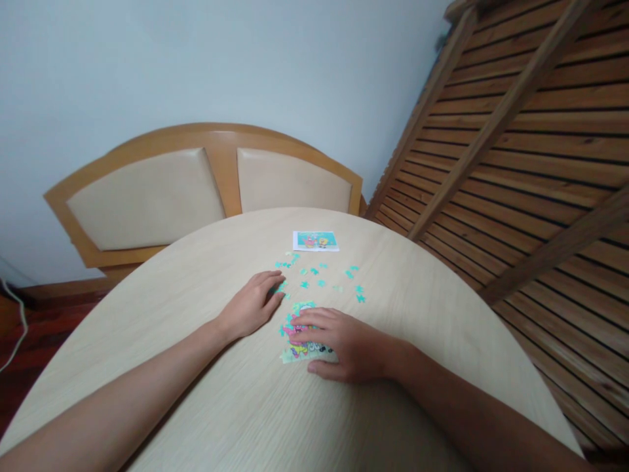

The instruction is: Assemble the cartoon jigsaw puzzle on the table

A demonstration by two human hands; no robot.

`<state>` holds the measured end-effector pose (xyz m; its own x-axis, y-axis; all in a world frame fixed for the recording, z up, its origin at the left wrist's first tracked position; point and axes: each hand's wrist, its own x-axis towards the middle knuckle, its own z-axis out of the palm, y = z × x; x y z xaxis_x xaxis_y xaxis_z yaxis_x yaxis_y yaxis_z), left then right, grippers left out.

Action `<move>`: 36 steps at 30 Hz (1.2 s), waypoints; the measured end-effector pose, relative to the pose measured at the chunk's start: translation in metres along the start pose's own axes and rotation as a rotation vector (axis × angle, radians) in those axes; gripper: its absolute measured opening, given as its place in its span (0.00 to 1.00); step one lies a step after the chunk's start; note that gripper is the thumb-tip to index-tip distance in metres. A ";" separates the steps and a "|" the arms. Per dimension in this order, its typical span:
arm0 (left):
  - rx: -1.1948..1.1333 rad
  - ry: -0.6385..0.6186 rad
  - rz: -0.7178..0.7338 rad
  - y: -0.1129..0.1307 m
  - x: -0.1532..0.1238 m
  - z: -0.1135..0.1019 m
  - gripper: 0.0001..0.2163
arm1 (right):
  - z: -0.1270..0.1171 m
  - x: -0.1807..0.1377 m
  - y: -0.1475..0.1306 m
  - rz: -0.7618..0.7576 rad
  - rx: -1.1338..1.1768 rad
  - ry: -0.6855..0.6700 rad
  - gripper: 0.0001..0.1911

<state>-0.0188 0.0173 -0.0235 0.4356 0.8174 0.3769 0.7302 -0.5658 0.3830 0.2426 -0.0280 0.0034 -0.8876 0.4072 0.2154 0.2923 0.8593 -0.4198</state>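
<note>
A partly joined jigsaw puzzle [299,349] with pink, yellow and green cartoon figures lies on the table in front of me. My right hand [339,344] rests over its right side with the fingers spread, hiding part of the picture. To the left and a little farther away, my left hand [255,301] lies on the table, fingers apart and slightly bent, beside a few green pieces partly covered by its fingertips. Loose turquoise puzzle pieces [321,283] are scattered beyond both hands.
A reference picture card [317,241] lies past the loose pieces. The round pale wooden table [221,406] has a padded headboard [147,196] behind it. Wooden slats [531,144] lean at the right, and a white cable [22,321] hangs at the left.
</note>
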 end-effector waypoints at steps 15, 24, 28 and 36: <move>0.281 -0.238 -0.014 0.006 0.020 -0.012 0.32 | 0.001 0.002 -0.002 0.020 -0.004 -0.003 0.25; 0.167 -0.129 0.127 0.003 0.017 -0.007 0.24 | -0.005 -0.001 0.003 0.087 -0.033 0.001 0.25; 0.130 -0.113 0.255 0.010 0.017 -0.008 0.19 | -0.011 -0.005 0.010 0.118 -0.071 0.024 0.24; 0.018 -0.101 0.340 0.015 0.011 -0.006 0.13 | -0.024 -0.013 0.022 0.177 -0.129 0.056 0.20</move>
<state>-0.0058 0.0172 -0.0083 0.7050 0.5895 0.3943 0.5432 -0.8063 0.2342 0.2687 -0.0072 0.0129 -0.7983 0.5687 0.1984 0.4883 0.8039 -0.3395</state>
